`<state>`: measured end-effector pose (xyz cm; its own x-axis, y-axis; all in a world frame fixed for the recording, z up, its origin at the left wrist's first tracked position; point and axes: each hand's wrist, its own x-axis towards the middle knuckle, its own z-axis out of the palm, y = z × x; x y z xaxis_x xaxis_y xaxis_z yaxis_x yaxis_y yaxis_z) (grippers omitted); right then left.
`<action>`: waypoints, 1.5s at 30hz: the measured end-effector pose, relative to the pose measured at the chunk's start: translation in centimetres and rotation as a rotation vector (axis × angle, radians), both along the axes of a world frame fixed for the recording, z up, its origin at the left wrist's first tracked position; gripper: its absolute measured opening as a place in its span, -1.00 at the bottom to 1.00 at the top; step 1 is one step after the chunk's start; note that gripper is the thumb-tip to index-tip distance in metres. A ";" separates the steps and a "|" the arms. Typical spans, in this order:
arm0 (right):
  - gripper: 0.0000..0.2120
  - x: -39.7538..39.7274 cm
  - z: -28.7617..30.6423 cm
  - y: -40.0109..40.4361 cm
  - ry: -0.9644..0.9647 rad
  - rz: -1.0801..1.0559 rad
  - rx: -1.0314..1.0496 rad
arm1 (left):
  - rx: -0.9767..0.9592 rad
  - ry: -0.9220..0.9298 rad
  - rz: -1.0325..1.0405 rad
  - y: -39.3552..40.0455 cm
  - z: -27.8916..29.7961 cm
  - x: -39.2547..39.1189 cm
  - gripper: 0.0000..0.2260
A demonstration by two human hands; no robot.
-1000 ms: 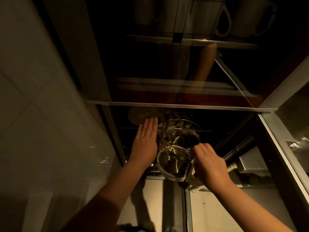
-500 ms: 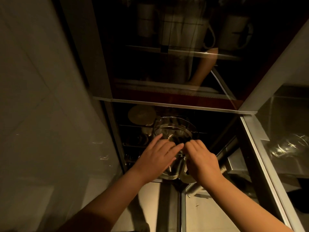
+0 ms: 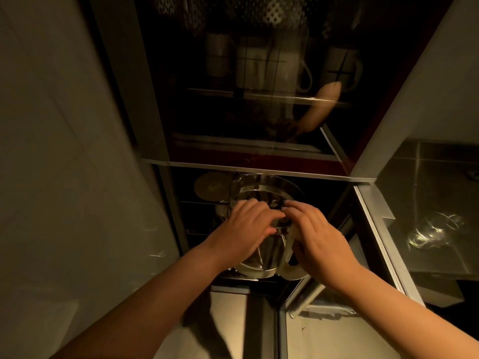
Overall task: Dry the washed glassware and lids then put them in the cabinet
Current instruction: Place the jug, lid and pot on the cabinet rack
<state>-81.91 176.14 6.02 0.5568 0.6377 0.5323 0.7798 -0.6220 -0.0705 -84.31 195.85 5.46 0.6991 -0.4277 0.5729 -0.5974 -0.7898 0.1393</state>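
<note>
A clear glass pitcher [image 3: 261, 193] with a side handle sits on the dark lower shelf of the open cabinet [image 3: 259, 168]. Both my hands are on it. My left hand [image 3: 246, 226] lies over its left side with fingers curved round the glass wall. My right hand [image 3: 313, 239] covers its right side above the pale handle [image 3: 290, 273], fingers bent onto the glass. A round pale lid [image 3: 211, 189] lies on the shelf just left of and behind the pitcher.
Mugs [image 3: 267, 66] stand on the upper shelf behind a reflecting glass door. The open door's metal frame [image 3: 381, 237] runs down the right. Another glass vessel [image 3: 435, 230] shows at the right. A tiled wall [image 3: 64, 151] closes the left side.
My left hand moved from a flat pose beside the pitcher onto its side. Both hands closed in around the pitcher, which sits a little deeper on the shelf. The view tilted upward.
</note>
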 end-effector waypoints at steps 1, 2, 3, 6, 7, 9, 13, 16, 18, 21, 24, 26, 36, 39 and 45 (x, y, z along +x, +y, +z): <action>-0.40 -0.2 0.1 -0.6 -0.051 0.071 0.005 | -0.005 0.007 0.001 0.0 0.2 -0.1 -0.72; -0.47 -0.4 0.1 -1.2 -0.104 0.151 -0.004 | -0.009 0.013 0.000 0.0 0.4 -0.3 -0.71; -0.53 -0.4 0.2 -1.9 -0.149 0.242 -0.034 | -0.015 0.024 -0.005 0.1 0.6 -0.5 -0.71; -0.64 0.2 0.4 -3.6 -0.227 0.512 -0.319 | 0.005 0.055 -0.024 0.3 1.2 -0.8 -0.69; -0.67 0.4 0.6 -3.8 -0.236 0.574 -0.419 | 0.017 0.062 -0.032 0.4 1.5 -1.0 -0.69; -0.72 0.8 0.9 -3.9 -0.254 0.658 -0.539 | 0.023 0.086 -0.055 0.4 1.9 -1.1 -0.69; -0.79 1.2 1.3 -3.5 -0.359 0.758 -0.708 | 0.046 0.133 -0.078 0.6 2.7 -1.5 -0.70; -0.83 1.3 1.7 -3.0 -0.374 0.790 -0.748 | 0.059 0.173 -0.071 1.0 3.1 -1.4 -0.70; -0.86 1.3 1.9 -2.8 -0.378 0.798 -0.742 | 0.073 0.171 -0.064 1.1 3.5 -1.2 -0.69; -0.86 1.5 2.2 -2.3 -0.412 0.810 -0.730 | 0.087 0.153 -0.069 1.4 4.2 -0.9 -0.69; -0.84 1.5 2.7 -1.6 -0.429 0.829 -0.716 | 0.085 0.149 -0.062 2.0 4.8 -0.6 -0.67; -0.82 1.3 2.9 -1.1 -0.432 0.832 -0.701 | 0.098 0.150 -0.045 2.3 5.0 -0.4 -0.67; -0.76 -0.2 3.2 1.3 -0.338 0.763 -0.461 | 0.137 0.176 0.065 2.3 3.9 -0.7 -0.60; -0.73 -0.2 2.6 1.8 -0.278 0.678 -0.352 | 0.137 0.167 0.117 2.1 2.8 -2.0 -0.62; -0.65 0.7 1.3 2.0 -0.173 0.519 -0.206 | 0.136 0.084 0.229 1.8 1.3 -5.2 -0.57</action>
<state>-81.19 178.10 7.35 0.0601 0.9035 0.4243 0.9755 -0.1433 0.1670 -89.55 197.70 6.76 0.8291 -0.3223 0.4568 -0.3920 -0.9177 0.0641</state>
